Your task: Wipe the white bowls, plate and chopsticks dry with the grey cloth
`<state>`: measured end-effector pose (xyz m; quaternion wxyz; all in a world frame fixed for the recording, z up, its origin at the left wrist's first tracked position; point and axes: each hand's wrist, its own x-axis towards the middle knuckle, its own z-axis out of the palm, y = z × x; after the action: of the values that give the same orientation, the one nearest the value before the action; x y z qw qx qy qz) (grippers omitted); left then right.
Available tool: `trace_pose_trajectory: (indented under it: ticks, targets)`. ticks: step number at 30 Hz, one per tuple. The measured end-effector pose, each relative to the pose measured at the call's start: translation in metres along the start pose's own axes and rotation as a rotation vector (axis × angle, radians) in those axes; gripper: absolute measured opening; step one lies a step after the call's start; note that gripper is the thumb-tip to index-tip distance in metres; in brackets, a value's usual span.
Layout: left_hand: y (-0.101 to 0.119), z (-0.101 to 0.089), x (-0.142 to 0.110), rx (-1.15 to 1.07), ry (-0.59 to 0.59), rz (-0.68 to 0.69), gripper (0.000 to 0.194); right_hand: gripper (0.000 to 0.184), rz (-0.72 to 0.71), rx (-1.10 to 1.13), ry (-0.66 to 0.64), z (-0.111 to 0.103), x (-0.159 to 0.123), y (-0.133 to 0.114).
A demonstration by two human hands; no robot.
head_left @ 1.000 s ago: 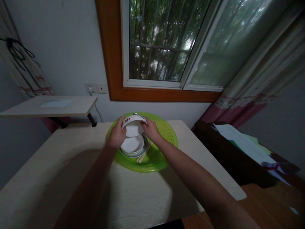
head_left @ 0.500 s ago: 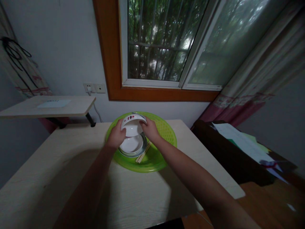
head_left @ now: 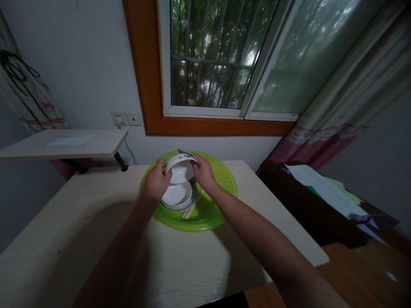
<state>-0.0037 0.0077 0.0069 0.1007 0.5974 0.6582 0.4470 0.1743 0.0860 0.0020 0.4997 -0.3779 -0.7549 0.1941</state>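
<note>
A white bowl with a dark red printed pattern is tilted on its side, its hollow facing me. My left hand grips its left rim, fingers behind and thumb in front. On the opposite rim, my right hand is closed, with a grey edge, perhaps a cloth, showing behind the bowl; its full shape is hidden. Just below, a second white bowl rests on stacked dishes. Light wooden chopsticks lie right of the stack. All this is over a round green plastic tray.
The tray stands on a pale wooden table against the wall. A raised shelf with a paper sheet is at the left. Papers lie on a dark piece of furniture at the right. A window is ahead.
The held bowl has turned, its printed pattern shifting from the left of the rim toward the right. My left fingers have shifted on the rim. The stack and chopsticks stay put.
</note>
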Motion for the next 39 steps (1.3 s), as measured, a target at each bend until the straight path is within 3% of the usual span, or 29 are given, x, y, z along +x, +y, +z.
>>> trace_pose_trajectory:
  ticks: [4, 7, 12, 17, 21, 24, 28, 32, 35, 39]
  targets:
    - [0.000, 0.003, 0.000, 0.025, -0.090, -0.044, 0.047, 0.030, 0.171, 0.069, 0.015, 0.004, 0.002, 0.010]
    - [-0.002, 0.006, 0.000, -0.036, -0.194, -0.134, 0.046, 0.030, 0.197, 0.084, -0.004, 0.006, 0.001, 0.011]
    - [-0.005, 0.006, -0.002, -0.202, -0.181, -0.161, 0.048, 0.047, -0.029, 0.008, -0.016, 0.002, -0.004, 0.001]
    - [-0.009, 0.005, -0.002, -0.081, -0.107, -0.059, 0.054, 0.060, -0.253, -0.166, -0.111, -0.008, -0.010, -0.018]
    - [-0.010, 0.004, -0.001, 0.001, -0.084, 0.001, 0.060, 0.060, -0.327, -0.255, -0.169, -0.010, -0.013, -0.028]
    - [-0.008, 0.003, 0.000, 0.040, -0.062, -0.009, 0.056, 0.061, -0.290, -0.190, -0.143, -0.008, -0.011, -0.025]
    - [-0.004, 0.003, 0.000, 0.007, -0.028, -0.064, 0.051, 0.052, -0.078, -0.051, 0.018, -0.002, -0.004, -0.006]
    - [-0.001, 0.007, -0.001, -0.142, -0.210, -0.137, 0.051, 0.038, 0.105, 0.049, 0.084, 0.003, 0.001, 0.013]
    - [-0.001, 0.008, 0.000, -0.079, -0.273, -0.139, 0.043, 0.033, 0.120, 0.056, 0.063, 0.006, 0.001, 0.016]
    - [-0.004, 0.006, 0.002, 0.073, -0.185, -0.102, 0.039, 0.040, 0.024, -0.017, 0.023, 0.005, -0.002, 0.008]
